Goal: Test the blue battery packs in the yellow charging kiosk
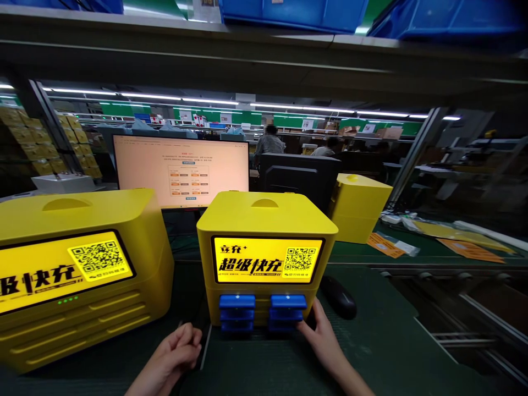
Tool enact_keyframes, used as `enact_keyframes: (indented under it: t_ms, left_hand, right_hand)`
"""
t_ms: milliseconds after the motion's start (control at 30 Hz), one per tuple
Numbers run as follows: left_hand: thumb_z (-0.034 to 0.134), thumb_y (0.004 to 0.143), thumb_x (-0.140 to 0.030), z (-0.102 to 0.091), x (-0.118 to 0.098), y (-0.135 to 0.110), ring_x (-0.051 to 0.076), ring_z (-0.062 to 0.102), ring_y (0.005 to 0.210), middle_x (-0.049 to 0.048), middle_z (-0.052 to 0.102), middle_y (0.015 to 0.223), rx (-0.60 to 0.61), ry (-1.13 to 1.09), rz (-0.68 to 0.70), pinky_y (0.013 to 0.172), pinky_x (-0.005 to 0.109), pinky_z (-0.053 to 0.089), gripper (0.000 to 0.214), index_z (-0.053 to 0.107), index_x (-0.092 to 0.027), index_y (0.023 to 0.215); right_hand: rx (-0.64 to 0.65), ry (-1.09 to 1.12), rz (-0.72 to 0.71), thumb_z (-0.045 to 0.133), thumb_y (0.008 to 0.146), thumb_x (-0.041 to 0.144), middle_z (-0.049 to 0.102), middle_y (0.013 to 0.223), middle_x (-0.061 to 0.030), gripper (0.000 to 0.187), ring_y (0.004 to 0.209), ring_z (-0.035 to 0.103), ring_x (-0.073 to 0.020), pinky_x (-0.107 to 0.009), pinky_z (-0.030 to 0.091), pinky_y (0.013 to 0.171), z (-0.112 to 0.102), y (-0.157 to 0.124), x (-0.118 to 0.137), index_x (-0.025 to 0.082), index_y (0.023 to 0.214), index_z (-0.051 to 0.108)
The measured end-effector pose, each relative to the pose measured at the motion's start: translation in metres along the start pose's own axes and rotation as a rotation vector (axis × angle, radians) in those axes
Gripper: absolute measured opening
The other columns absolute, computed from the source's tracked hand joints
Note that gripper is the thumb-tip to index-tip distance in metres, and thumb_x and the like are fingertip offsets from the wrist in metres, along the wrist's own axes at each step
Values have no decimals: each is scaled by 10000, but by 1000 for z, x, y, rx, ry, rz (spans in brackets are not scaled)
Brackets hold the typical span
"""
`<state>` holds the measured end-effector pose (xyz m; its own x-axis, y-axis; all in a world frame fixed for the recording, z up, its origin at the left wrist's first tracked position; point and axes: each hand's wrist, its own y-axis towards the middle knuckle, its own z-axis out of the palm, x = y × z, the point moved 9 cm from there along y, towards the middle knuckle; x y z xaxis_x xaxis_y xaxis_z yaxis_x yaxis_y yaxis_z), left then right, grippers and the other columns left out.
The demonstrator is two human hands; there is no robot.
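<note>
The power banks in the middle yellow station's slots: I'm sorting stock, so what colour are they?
Blue. The power banks show best in the head view, with the right hand touching them.
</note>
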<state>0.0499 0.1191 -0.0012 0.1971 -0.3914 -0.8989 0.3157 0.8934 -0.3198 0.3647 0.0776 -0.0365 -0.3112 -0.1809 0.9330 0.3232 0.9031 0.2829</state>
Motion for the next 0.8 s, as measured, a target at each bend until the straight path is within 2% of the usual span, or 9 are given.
enact_keyframes:
  t_ms: [133, 333, 633, 800]
  left_hand:
    - [690, 555, -209, 7, -2, -5, 102, 337, 554, -24, 415, 683, 44, 22, -30, 548, 219, 326, 425, 267, -199, 587]
    - [726, 571, -253, 5, -1, -4, 94, 338, 541, -23, 437, 699, 41, 8, -20, 545, 221, 321, 469, 261, -196, 590]
    - [674, 530, -186, 8, -2, -6, 103, 363, 573, -15, 455, 706, 21, -24, -28, 565, 220, 346, 414, 264, -195, 584]
    - [625, 523, -154, 10, 1, -5, 91, 287, 545, -15, 446, 683, 77, 11, -39, 507, 208, 278, 348, 281, -188, 569]
  right_hand:
    - [19, 13, 5, 593, 800, 493, 393, 1347, -129, 634, 1273, 311, -296, -472, 238, 1063, 1, 0, -3, 199, 1301, 338]
    - [-10, 4, -10, 598, 794, 494, 393, 1362, -124, 664, 1274, 326, -288, -464, 245, 1066, -2, 0, 0, 210, 1332, 333]
    - [-19, -5, -9, 605, 786, 502, 386, 1373, -122, 688, 1280, 321, -287, -475, 245, 1066, -2, -1, 0, 226, 1352, 327]
    - [-21, -2, -8, 609, 782, 504, 385, 1377, -115, 689, 1279, 325, -287, -470, 245, 1068, -2, 0, 1, 236, 1351, 330]
